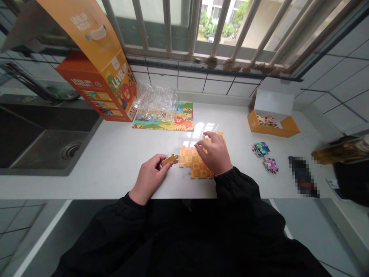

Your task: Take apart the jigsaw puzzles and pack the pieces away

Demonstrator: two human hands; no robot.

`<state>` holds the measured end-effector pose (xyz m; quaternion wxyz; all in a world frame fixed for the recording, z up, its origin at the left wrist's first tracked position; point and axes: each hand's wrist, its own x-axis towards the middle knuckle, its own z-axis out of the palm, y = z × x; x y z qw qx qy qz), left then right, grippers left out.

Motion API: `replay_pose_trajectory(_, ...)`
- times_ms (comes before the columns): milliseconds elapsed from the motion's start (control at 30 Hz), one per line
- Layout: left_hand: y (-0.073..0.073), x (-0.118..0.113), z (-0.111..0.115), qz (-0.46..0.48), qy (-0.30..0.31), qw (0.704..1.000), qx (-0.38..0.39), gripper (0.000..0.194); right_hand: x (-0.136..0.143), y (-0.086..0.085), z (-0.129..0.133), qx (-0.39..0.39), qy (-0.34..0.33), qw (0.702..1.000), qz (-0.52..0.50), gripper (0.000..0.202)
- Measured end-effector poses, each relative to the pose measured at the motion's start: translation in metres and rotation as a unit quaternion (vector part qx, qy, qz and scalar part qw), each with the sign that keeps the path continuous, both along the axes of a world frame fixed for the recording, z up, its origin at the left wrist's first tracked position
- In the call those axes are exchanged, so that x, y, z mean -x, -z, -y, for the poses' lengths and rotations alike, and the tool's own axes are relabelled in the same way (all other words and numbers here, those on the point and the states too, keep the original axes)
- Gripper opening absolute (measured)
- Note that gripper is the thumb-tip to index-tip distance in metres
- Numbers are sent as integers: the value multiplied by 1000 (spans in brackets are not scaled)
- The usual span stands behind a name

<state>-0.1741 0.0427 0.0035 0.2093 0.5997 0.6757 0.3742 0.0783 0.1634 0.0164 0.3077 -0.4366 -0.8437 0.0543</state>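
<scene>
**Currently: Puzzle Piece Held Beside Assembled Block**

Left hand point(150, 177): resting on the white desk point(115, 161), thumb and fingertips closed in a pinch grip on a single orange puzzle piece point(170, 159). Piece held low over the desk, pointing toward the left edge of the assembled block point(192, 162), just beside it; contact between the two not determinable.

Right hand point(213, 152): laid palm-down on top of the assembled block, fingers spread and slightly bent, pressing on the orange patterned surface. Grip here open, nothing enclosed. Block lying flat near the front edge of the desk, partly covered by the hand. Both arms in black sleeves.

Surroundings:
- Finished picture puzzle point(167, 119) flat toward the back of the desk, with crumpled clear plastic wrap point(154, 100) partly over it.
- Orange puzzle box point(100, 88) standing at the back left, with a second orange panel leaning over it.
- Small open orange tray point(272, 123) at the back right, holding loose pieces.
- Two small clusters of coloured pieces point(265, 156) to the right of the right hand, apart from the block.
- Sink point(43, 142) to the left of the desk.
- Barred window behind.
</scene>
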Motion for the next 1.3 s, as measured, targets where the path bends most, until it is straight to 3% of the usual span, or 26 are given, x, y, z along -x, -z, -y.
replay_pose_trajectory(133,-2,0,-1,-1,-12,1000,-1,43,-14,23,-10,41,44,997,51,19)
replay_pose_trajectory(233,-2,-1,-2,-6,-9,1000,-1,46,-15,32,-13,40,42,998,8,32)
replay_pose_trajectory(367,-4,-3,-1,-12,-4,1000,-3,41,-21,30,-17,-2,75,990,-116,41)
replay_pose_trajectory(500,-6,-4,-2,-1,-11,1000,3,41,-28,16,-10,-54,105,978,-172,44)
replay_pose_trajectory(567,-5,-3,-4,16,-19,1000,7,42,-23,6,3,-61,58,983,-163,47)
replay_pose_trajectory(667,-1,-1,-6,57,-30,998,22,44,-3,-4,31,-27,-65,991,-115,51)
replay_pose_trajectory(800,6,-1,-7,147,-26,988,44,45,30,3,60,17,-181,983,-36,41)
replay_pose_trajectory(1033,0,-5,-7,230,-14,972,41,53,41,23,65,19,-189,982,23,31)
replay_pose_trajectory(1133,-1,-4,-7,234,-6,971,47,57,40,23,64,14,-194,981,29,29)
replay_pose_trajectory(1300,10,1,-7,184,19,981,59,52,43,23,64,11,-204,979,5,15)
